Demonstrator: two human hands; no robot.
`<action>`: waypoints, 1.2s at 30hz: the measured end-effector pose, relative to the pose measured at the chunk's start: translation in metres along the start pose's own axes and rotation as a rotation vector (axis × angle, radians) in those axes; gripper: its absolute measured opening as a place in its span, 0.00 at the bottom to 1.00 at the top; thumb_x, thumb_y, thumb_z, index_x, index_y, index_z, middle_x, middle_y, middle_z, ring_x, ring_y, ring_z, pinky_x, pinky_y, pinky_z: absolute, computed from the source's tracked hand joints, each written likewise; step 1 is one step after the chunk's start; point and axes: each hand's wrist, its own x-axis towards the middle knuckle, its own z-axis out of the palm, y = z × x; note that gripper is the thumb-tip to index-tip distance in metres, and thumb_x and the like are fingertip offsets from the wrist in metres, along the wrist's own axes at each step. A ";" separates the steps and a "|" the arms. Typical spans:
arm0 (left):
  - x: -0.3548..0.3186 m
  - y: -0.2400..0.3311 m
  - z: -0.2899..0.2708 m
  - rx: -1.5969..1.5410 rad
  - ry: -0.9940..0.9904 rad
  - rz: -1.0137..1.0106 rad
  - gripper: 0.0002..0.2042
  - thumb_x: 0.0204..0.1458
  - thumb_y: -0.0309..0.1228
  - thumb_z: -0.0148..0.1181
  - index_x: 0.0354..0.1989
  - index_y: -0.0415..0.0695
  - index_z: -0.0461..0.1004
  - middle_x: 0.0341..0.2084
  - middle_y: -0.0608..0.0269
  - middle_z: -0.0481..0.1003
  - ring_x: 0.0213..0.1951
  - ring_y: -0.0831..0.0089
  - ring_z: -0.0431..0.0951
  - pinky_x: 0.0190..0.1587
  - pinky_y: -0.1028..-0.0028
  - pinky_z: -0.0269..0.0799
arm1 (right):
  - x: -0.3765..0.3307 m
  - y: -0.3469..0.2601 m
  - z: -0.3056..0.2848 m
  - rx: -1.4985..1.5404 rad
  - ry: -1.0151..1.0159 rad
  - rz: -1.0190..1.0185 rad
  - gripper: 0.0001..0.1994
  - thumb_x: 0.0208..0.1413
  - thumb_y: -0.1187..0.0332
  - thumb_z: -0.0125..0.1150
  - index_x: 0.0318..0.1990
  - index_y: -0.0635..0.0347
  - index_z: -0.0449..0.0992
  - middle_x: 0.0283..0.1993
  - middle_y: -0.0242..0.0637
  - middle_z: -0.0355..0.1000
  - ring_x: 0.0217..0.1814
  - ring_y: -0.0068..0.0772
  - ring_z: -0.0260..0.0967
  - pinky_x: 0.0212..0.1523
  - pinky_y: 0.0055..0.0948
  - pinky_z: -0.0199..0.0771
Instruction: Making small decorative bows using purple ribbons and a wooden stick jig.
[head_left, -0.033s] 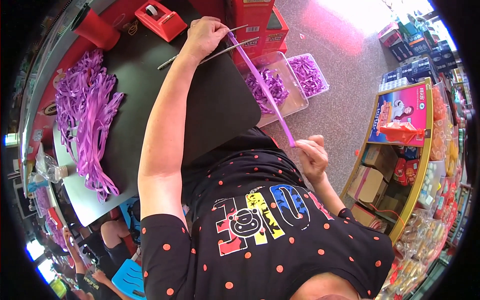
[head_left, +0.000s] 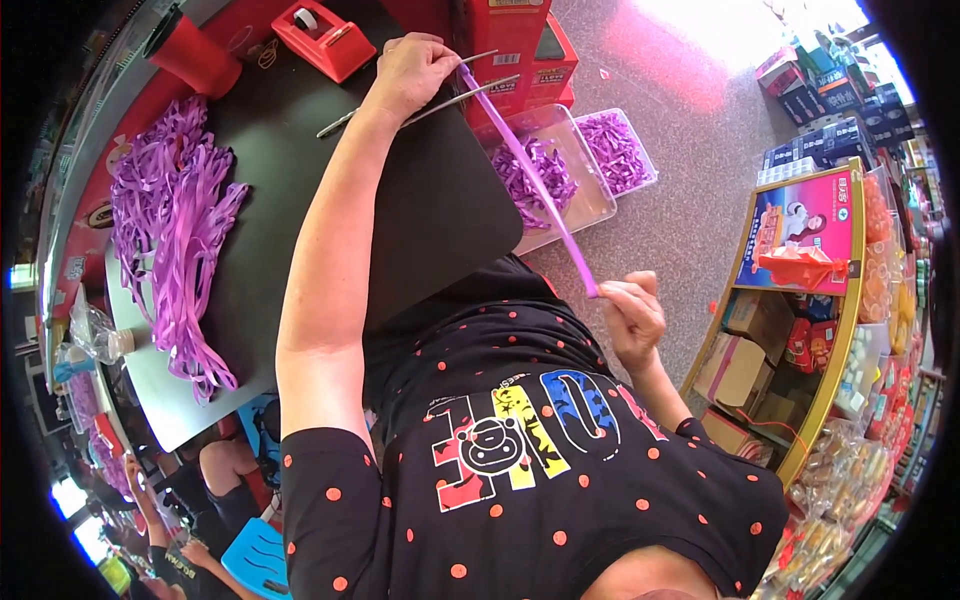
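Observation:
A purple ribbon (head_left: 545,198) runs taut and slanting between my two hands. At its far end, my left hand (head_left: 412,75) is closed with fingertips pinching the ribbon, above the black tabletop (head_left: 430,200) near its far right corner. Two thin metal rods (head_left: 460,96) pass beneath or through that hand; whether its fingers grip them too is hidden. My right hand (head_left: 635,318) pinches the near end of the ribbon, out past the table's edge and in front of my right side. A large bundle of looped purple ribbons (head_left: 180,240) lies on the left of the table.
Two clear plastic boxes (head_left: 597,190) of short purple ribbon pieces stand right of the table. A red tape dispenser (head_left: 325,45), a red cylinder (head_left: 195,55) and red boxes (head_left: 505,50) sit at the back. Shelves (head_left: 770,330) stand right. Another person's arm (head_left: 145,500) shows lower left.
My right hand has shifted very slightly right and downward, with the ribbon end still pinched. The left hand looks almost unmoved.

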 end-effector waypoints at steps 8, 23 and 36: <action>-0.007 0.012 -0.004 0.114 0.070 0.053 0.10 0.48 0.33 0.59 0.34 0.42 0.81 0.44 0.54 0.76 0.47 0.58 0.74 0.52 0.66 0.67 | 0.156 -0.049 -0.043 0.065 -0.162 -0.467 0.18 0.60 0.60 0.46 0.53 0.60 0.68 0.32 0.48 0.75 0.38 0.37 0.62 0.40 0.37 0.60; -0.012 0.020 -0.003 0.017 0.105 0.021 0.07 0.43 0.30 0.61 0.29 0.41 0.81 0.42 0.58 0.76 0.49 0.56 0.69 0.52 0.63 0.66 | 0.408 0.113 0.200 0.969 -0.301 0.497 0.27 0.62 0.49 0.48 0.64 0.51 0.58 0.43 0.30 0.72 0.37 0.14 0.62 0.34 0.16 0.59; -0.013 0.042 -0.003 -0.037 0.235 0.041 0.08 0.33 0.20 0.61 0.26 0.42 0.78 0.40 0.60 0.72 0.48 0.59 0.68 0.53 0.62 0.63 | 0.256 0.225 0.252 0.756 -0.450 0.405 0.18 0.64 0.60 0.43 0.55 0.62 0.66 0.49 0.42 0.70 0.50 0.31 0.67 0.53 0.34 0.66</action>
